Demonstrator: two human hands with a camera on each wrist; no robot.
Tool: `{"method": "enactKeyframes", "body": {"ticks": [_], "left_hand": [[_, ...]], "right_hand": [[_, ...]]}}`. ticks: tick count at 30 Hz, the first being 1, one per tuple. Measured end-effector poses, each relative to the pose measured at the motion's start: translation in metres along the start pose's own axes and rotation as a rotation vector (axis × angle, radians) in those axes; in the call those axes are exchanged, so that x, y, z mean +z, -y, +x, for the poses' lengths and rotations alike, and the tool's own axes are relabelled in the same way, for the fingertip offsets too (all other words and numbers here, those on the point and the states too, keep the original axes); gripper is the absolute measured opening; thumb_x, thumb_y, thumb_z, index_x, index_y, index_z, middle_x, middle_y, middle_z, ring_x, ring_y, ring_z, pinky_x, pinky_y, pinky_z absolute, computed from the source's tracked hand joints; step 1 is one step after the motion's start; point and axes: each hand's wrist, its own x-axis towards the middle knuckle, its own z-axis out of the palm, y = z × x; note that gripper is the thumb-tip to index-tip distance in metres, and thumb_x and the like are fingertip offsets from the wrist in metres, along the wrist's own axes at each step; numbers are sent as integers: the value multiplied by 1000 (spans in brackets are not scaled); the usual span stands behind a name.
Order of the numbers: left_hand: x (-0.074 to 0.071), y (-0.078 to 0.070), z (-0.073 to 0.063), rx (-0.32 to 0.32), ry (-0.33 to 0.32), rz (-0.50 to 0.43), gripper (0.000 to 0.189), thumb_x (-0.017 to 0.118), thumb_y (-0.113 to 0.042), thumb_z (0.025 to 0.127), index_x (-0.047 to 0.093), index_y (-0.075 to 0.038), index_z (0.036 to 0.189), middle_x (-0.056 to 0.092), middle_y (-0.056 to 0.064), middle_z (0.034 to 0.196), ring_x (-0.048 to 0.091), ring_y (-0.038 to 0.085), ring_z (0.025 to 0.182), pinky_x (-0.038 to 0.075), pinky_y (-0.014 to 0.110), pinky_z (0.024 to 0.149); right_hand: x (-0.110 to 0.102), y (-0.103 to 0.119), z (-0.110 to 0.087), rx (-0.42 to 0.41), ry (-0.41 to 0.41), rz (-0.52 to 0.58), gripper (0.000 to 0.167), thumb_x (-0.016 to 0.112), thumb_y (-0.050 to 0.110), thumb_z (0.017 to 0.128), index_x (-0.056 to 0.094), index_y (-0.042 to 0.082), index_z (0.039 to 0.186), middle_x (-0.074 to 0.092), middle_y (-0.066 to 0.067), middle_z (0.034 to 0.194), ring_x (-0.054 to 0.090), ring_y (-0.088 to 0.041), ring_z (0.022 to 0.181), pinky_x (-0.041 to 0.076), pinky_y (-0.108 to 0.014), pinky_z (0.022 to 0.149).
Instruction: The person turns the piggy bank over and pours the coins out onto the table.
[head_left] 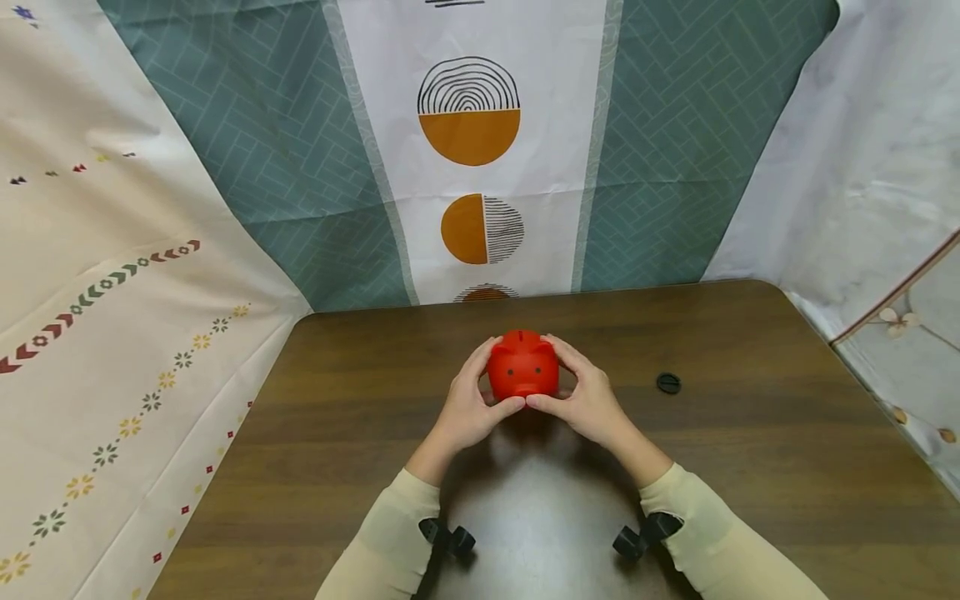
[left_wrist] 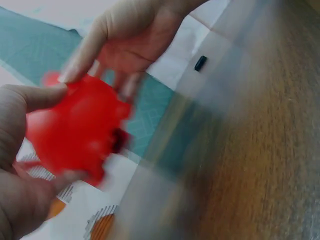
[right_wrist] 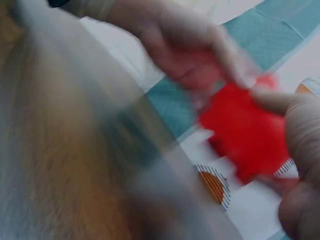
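- Above the brown table (head_left: 337,467), near the middle of the head view: a red piggy bank (head_left: 522,367), held up clear of the tabletop between two bare hands.
- Left hand (head_left: 468,408) gripped the bank's left side, fingers curled along the flank up towards the top, thumb low at the front.
- Right hand (head_left: 588,406) gripped the opposite side in near mirror image. Thumb tips met, or nearly met, just below the snout.
- Bank sat upright, face towards the wearer: two dark eyes, coin slot (head_left: 521,336) on top.
- Left wrist view, blurred: dark patch between the feet on the underside; could not tell whether a hole or shadow.
- Right wrist view more smeared; same two-handed hold, fingers on the red body from both sides.
- Black disc (head_left: 668,383) lay flat on the table, well apart from the right hand on its outer side, a bar across its face.
- Both forearms in pale yellow sleeves, a black wrist device (head_left: 459,542) at the left cuff and another at the right.
- Behind the table hung a patterned cloth (head_left: 660,167): green panels, white middle strip, orange half-circles. Cream cloth (head_left: 67,283) with flower rows stood to the left; white cloth (head_left: 885,150) to the right.
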Motion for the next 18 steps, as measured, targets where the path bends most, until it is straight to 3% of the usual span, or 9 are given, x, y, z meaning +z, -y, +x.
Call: {"method": "enactKeyframes", "body": {"ticks": [2, 4, 11, 18], "left_hand": [[0, -2, 1, 82, -20, -7, 78, 76, 1, 78, 35, 1, 145, 25, 21, 153, 40, 37, 131, 52, 49, 87], [-1, -3, 2, 119, -34, -4, 79, 76, 3, 77, 35, 1, 144, 22, 20, 154, 38, 37, 133, 51, 51, 88], [-2, 1, 0, -81, 32, 15, 79, 76, -7, 81, 33, -3, 148, 26, 15, 154, 46, 38, 125, 54, 48, 82], [0, 7, 1, -84, 38, -6, 78, 76, -7, 81, 33, -2, 147, 34, 15, 150, 47, 35, 124, 55, 48, 81]], "right_hand": [[-1, 2, 1, -118, -45, -38, 82, 87, 19, 71, 46, 20, 143, 37, 1, 151, 50, -29, 124, 56, -38, 78], [-2, 3, 3, -174, -72, -71, 83, 87, 17, 71, 46, 18, 143, 35, -2, 152, 50, -29, 125, 56, -39, 79], [1, -6, 0, 44, 10, -50, 83, 84, 30, 74, 43, 24, 146, 38, 0, 150, 49, -29, 126, 57, -34, 73], [1, -8, 0, 88, 37, -28, 82, 84, 31, 75, 43, 25, 145, 41, 0, 148, 51, -30, 123, 57, -33, 73]]}}
